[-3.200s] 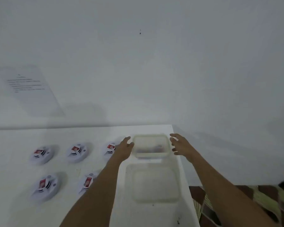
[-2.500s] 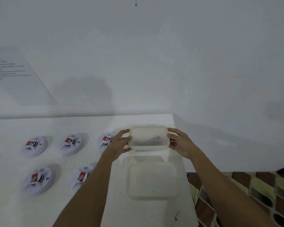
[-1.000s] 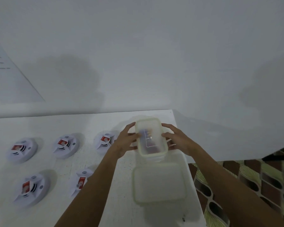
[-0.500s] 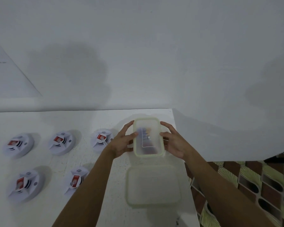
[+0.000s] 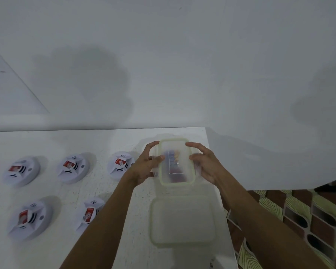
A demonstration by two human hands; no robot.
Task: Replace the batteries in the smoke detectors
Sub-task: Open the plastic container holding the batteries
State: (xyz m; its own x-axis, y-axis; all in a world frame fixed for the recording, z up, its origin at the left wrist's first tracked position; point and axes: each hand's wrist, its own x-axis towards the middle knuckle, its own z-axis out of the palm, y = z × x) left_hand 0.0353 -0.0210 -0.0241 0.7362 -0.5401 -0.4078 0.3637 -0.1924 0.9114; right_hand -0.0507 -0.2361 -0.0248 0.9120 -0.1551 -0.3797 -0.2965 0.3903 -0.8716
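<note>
A small clear plastic container with a lid and blurred batteries inside is held above the white table, turned lengthwise away from me. My left hand grips its left side, thumb on the lid. My right hand grips its right side. Several white round smoke detectors lie on the table to the left, each with a red battery showing: three in the far row and two nearer.
A larger clear container with a pale green rim sits near me, close to the table's right edge. A white wall stands behind the table. A patterned floor lies to the right. A paper sheet hangs on the wall at far left.
Both hands reached for the small container, took it from the table's far end and lifted it. They turned it from crosswise to lengthwise. In the last half second it stayed nearly still.
</note>
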